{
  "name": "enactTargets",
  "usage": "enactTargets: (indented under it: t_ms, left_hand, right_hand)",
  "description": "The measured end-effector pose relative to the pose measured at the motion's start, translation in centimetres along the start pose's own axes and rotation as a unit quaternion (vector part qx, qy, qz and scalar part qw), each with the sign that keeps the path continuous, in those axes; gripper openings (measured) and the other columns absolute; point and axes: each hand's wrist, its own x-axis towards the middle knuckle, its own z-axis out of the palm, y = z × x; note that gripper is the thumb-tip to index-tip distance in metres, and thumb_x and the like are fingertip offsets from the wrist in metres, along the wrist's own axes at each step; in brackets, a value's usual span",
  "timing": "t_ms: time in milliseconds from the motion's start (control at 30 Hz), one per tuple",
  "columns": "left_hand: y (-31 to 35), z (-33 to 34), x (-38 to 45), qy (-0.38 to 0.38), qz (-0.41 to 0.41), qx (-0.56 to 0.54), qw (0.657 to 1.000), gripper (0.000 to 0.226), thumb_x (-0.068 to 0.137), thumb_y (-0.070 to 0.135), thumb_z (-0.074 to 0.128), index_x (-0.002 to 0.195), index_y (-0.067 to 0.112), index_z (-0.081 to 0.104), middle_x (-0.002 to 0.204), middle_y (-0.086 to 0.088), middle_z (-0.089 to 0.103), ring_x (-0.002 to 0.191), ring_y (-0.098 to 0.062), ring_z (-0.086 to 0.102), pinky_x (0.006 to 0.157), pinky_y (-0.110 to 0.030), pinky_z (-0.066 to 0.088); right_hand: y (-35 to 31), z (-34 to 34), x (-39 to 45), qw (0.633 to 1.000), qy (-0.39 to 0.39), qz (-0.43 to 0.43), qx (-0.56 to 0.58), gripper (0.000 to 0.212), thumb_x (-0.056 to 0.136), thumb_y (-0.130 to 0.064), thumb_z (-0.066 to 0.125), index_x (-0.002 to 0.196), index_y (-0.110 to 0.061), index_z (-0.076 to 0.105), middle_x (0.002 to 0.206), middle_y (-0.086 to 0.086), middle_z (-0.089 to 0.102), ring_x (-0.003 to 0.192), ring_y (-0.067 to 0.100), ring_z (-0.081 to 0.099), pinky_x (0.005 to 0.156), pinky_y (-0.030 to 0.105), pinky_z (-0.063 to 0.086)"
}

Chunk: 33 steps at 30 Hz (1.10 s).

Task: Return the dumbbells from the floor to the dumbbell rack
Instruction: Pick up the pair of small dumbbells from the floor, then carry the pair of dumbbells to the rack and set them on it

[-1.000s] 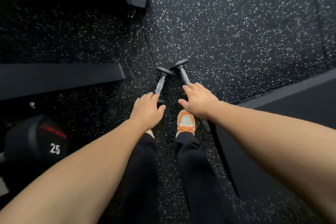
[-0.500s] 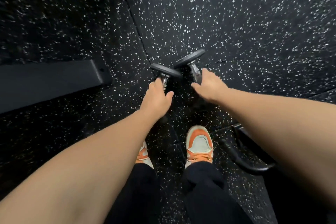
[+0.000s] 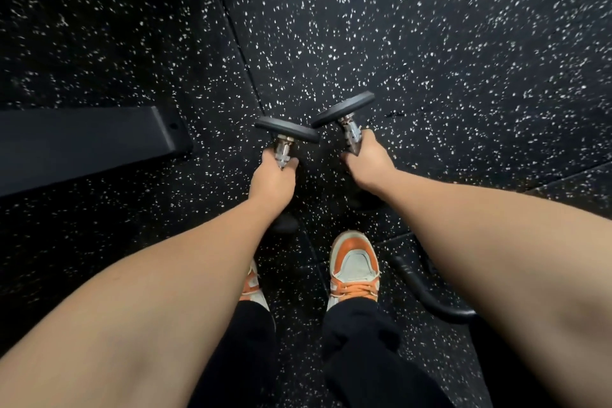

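The black rubber floor flecked with white (image 3: pixel 430 43) fills almost the whole view, its tile seams running diagonally from the top toward the middle; on the left a long flat black bar (image 3: pixel 82 146) lies across it, its squared end pointing toward the centre, and at the lower right a curved black tube (image 3: pixel 430 295) bends along the floor beside the right foot. Two bare forearms reach forward and down from the bottom corners; between them stand legs in black trousers (image 3: pixel 357 341) and a pair of orange and white laced trainers (image 3: pixel 354 262) (the left one mostly hidden under the left arm). The left hand (image 3: pixel 273 180) is clenched around the silver metal handle of the left small dumbbell with black disc ends (image 3: pixel 285 132); only the far disc and a short stretch of knurled handle show above the fist, while a dark rounded shape under the wrist seems to be the near disc. The right hand (image 3: pixel 369 159) is wrapped the same way around the handle of the right small dumbbell with black disc ends (image 3: pixel 344 109), its far disc tilted up to the right; the two far discs sit just beside each other, nearly touching at their inner edges. Both dumbbells are low over the floor ahead of the feet; whether they rest on it or are lifted clear I cannot tell.
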Motion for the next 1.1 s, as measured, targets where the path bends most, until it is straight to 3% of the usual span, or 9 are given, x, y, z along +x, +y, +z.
enactTargets:
  t_ms: [67,267,400,500,667,867,1033,1100]
  left_hand:
    - [0.5,-0.9,-2.0,0.011,-0.016,-0.029,0.999,0.033,0.095,0.043,0.05,0.118,0.021,0.043,0.093,-0.001,0.055,0.083,-0.024,0.053,0.075,-0.035,0.038]
    - [3.3,-5.1,-11.0,0.047,-0.033,-0.116,0.992,0.019,0.096,0.039,0.052,0.108,0.027,0.043,0.081,0.009,0.053,0.075,-0.018,0.054,0.073,-0.033,0.036]
    - [6.1,-8.7,-19.1,0.06,-0.055,-0.167,0.983,0.034,0.094,0.041,0.053,0.118,0.017,0.047,0.095,-0.015,0.065,0.091,-0.04,0.063,0.081,-0.046,0.052]
    - [8.0,-11.9,-25.5,0.08,-0.073,-0.209,0.972,0.039,0.093,0.041,0.055,0.12,0.015,0.046,0.103,-0.022,0.066,0.095,-0.044,0.064,0.083,-0.055,0.053]
    - [10.4,-17.9,-36.6,0.153,-0.049,-0.253,0.954,0.024,0.093,0.041,0.056,0.103,0.022,0.046,0.077,-0.008,0.062,0.08,-0.038,0.065,0.072,-0.046,0.054]
    - [10.2,-23.1,-48.6,0.238,-0.041,-0.356,0.903,0.027,0.092,0.044,0.057,0.108,0.025,0.047,0.091,-0.015,0.066,0.087,-0.042,0.065,0.078,-0.05,0.055]
    - [7.8,-25.1,-57.6,0.315,-0.047,-0.432,0.844,0.034,0.09,0.047,0.058,0.114,0.024,0.049,0.097,-0.018,0.067,0.089,-0.042,0.065,0.079,-0.056,0.055]
    - [6.0,-24.9,-61.4,0.346,-0.055,-0.46,0.816,0.036,0.089,0.047,0.059,0.114,0.024,0.049,0.098,-0.02,0.067,0.09,-0.043,0.064,0.079,-0.057,0.054]
  right_hand:
    - [-0.3,-1.2,-2.0,1.0,-0.001,0.005,0.002,0.02,0.093,-0.024,0.053,0.103,-0.02,0.036,0.078,-0.004,0.048,0.066,0.015,0.048,0.056,0.034,0.03]
    - [-3.5,-6.3,-10.8,1.0,-0.022,-0.004,-0.007,0.016,0.093,-0.022,0.051,0.101,-0.021,0.037,0.08,0.0,0.052,0.066,0.017,0.052,0.052,0.033,0.032]
    - [-7.1,-10.5,-18.8,0.999,-0.04,-0.027,-0.009,0.015,0.095,-0.023,0.049,0.102,-0.023,0.036,0.081,0.001,0.056,0.064,0.018,0.054,0.049,0.033,0.032]
    - [-10.3,-14.0,-25.0,0.996,-0.058,-0.071,-0.008,0.017,0.097,-0.026,0.048,0.105,-0.024,0.033,0.082,-0.001,0.056,0.063,0.017,0.055,0.048,0.032,0.032]
    - [-16.0,-19.8,-35.5,0.98,-0.082,-0.18,-0.029,0.023,0.098,-0.032,0.049,0.11,-0.026,0.03,0.081,-0.004,0.055,0.063,0.016,0.057,0.049,0.031,0.036]
    - [-21.8,-23.9,-46.6,0.944,-0.129,-0.289,-0.092,0.028,0.099,-0.031,0.049,0.12,-0.022,0.033,0.087,-0.001,0.061,0.069,0.018,0.06,0.057,0.035,0.046]
    - [-24.6,-23.7,-55.2,0.907,-0.158,-0.364,-0.137,0.03,0.099,-0.026,0.052,0.123,-0.021,0.035,0.081,-0.003,0.06,0.058,0.013,0.055,0.042,0.021,0.04]
    - [-24.8,-23.0,-58.8,0.888,-0.176,-0.391,-0.165,0.03,0.099,-0.024,0.052,0.123,-0.02,0.035,0.081,-0.003,0.06,0.06,0.014,0.056,0.045,0.025,0.043]
